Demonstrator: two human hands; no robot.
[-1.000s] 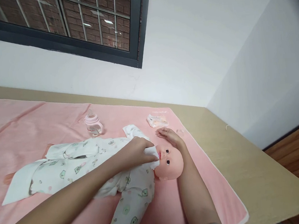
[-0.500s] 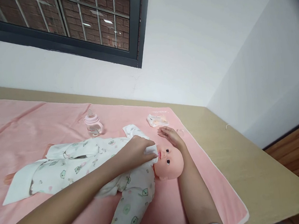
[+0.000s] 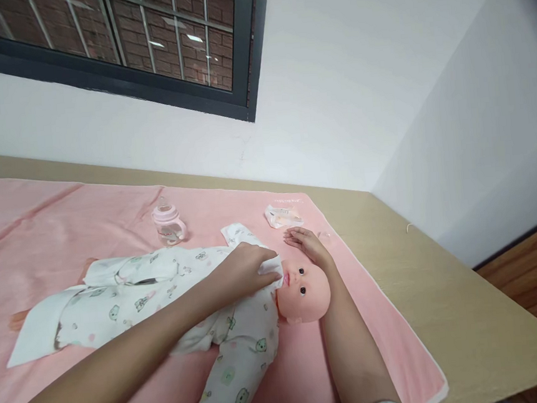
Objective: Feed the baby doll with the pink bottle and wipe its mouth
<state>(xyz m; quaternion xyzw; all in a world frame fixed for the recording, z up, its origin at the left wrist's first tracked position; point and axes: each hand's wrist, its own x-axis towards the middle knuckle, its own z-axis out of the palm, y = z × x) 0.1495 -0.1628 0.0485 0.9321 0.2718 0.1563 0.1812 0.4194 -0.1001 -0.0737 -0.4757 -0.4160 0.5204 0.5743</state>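
A baby doll (image 3: 304,292) in white printed clothes lies on its back, its head to the right. My left hand (image 3: 244,271) reaches across its chest and pinches a white tissue (image 3: 270,266), held at the doll's mouth and chin. Beyond the top of the doll's head, my right hand (image 3: 306,243) rests with fingers stretched out, palm turned toward the head. My right forearm runs close along the crown. Just past the right fingertips sits a small white packet (image 3: 283,216).
A pink-lidded baby bottle (image 3: 169,224) with a handle stands behind the doll. Near the right wrist is a small clear item (image 3: 324,235). A pink blanket (image 3: 362,306) covers much of the wooden table (image 3: 447,311). A white wall and barred window rise behind.
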